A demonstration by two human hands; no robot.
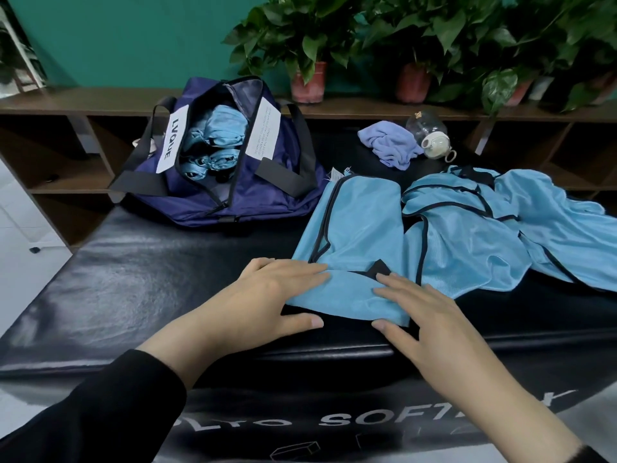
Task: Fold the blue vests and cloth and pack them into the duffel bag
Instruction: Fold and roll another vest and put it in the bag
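A light blue vest [360, 228] with black trim lies folded lengthwise on the black padded table [133, 272], its near end turned up. My left hand [267, 295] rests flat on that near fold with straight fingers, thumb on the table. My right hand [424, 315] presses flat on the same fold from the right. A heap of further blue vests [500, 225] lies to the right. The navy duffel bag [230, 182] stands unzipped at the back left, with several rolled blue vests [217, 138] inside. A lilac cloth [390, 145] lies crumpled at the back.
A glass teapot and a white ceramic pot [434, 142] sit beside the lilac cloth. Behind the table runs a brown wooden shelf [83, 101] with potted plants [307, 61] on top. The table's near edge is just under my wrists.
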